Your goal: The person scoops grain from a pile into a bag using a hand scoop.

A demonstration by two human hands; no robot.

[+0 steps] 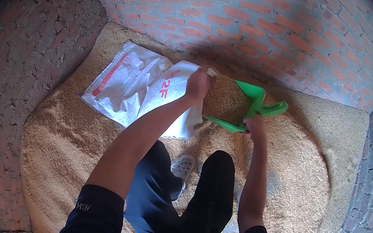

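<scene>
Now the left hand (198,84) grasps the white woven sack's (170,100) mouth while the right hand (255,124) clenches the green plastic scoop (249,107), tipping grain (223,101) in; next, lift higher.

soft daylight falls from above and behind, brightest on the brick wall (274,19) and the grain heap (301,178); the person's shadow darkens the middle; strong fisheye bend curves the walls, black vignette at the corners, mild blur toward the edges

both arms outstretched, left hand (198,84) and right hand (255,125) gripping
</scene>
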